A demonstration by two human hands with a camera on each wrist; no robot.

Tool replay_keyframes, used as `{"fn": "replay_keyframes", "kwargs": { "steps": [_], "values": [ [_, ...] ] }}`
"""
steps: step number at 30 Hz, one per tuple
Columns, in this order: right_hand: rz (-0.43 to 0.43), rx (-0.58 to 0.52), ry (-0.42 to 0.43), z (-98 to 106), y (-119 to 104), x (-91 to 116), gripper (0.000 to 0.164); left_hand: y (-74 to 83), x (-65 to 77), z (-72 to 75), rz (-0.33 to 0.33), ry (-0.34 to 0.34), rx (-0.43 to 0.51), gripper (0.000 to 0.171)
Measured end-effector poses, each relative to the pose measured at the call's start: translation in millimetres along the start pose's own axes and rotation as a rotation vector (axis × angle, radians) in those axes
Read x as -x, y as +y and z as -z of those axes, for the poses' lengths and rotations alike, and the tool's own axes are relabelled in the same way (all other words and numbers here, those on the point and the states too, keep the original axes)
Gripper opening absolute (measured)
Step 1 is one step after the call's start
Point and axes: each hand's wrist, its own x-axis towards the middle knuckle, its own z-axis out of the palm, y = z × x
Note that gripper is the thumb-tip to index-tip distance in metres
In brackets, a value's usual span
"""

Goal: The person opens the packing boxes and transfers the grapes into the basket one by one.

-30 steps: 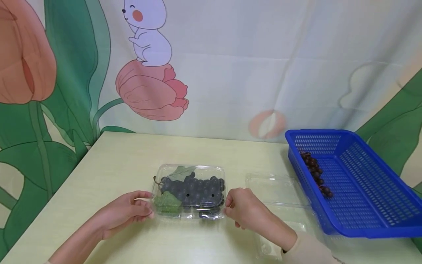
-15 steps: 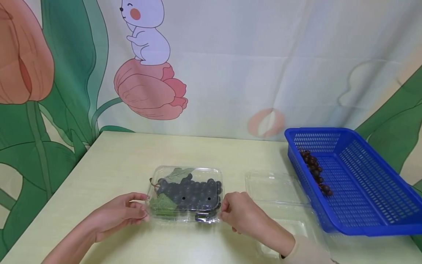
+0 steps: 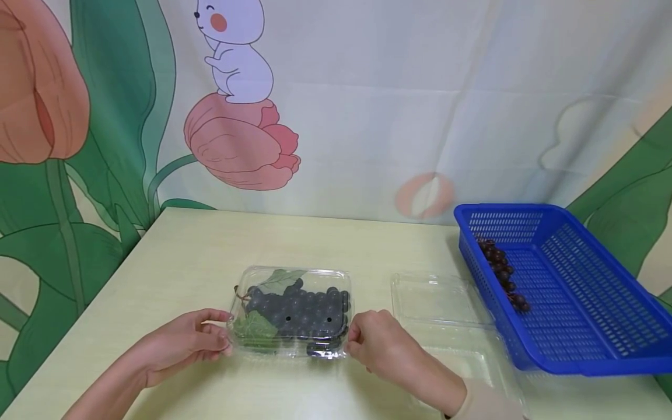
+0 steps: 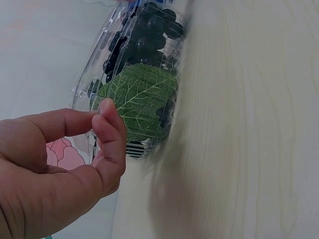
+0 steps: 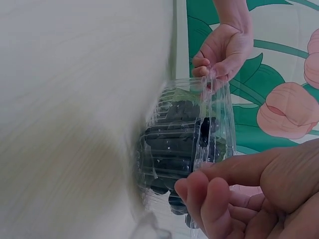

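Observation:
A clear plastic clamshell box [image 3: 291, 344], lid closed, holds a bunch of dark grapes [image 3: 294, 306] and green leaves [image 4: 142, 99]. At its left end my left hand [image 3: 184, 344] pinches the rim between thumb and fingers. My right hand [image 3: 383, 347] pinches the rim at the opposite end, as the right wrist view shows with the thumb and curled fingers [image 5: 214, 196] at the edge. The box lies low over the table between both hands. Two small dark holes show in its lid. A brown stem sticks up at the left under the plastic.
A blue plastic basket [image 3: 572, 364] stands on the right of the pale table [image 3: 220, 251], with a small bunch of dark reddish grapes [image 3: 501, 271] along its left side. An open clear box [image 3: 441, 297] lies beside it, partly behind my right forearm. A printed curtain hangs behind.
Both hands have moved the box of grapes a little to the left and toward me, keeping their hold on its ends. The basket and the open box stay put.

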Motion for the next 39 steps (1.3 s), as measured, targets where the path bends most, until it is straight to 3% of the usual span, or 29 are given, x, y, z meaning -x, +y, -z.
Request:
{"fn": "replay_keyframes", "kwargs": {
  "steps": [11,30,39],
  "values": [
    [0.092,0.110,0.070,-0.6,-1.4,2.9,0.021,-1.3,1.8,-1.4,-0.007,0.008,0.007,0.064],
    [0.092,0.141,0.048,1.1,-4.1,2.9,0.026,-2.1,7.7,-13.5,-0.020,0.145,0.003,0.059],
    [0.065,0.173,0.035,2.7,-7.5,2.8,0.023,-2.4,8.9,-16.1,-0.025,0.196,0.010,0.048]
  ]
}}
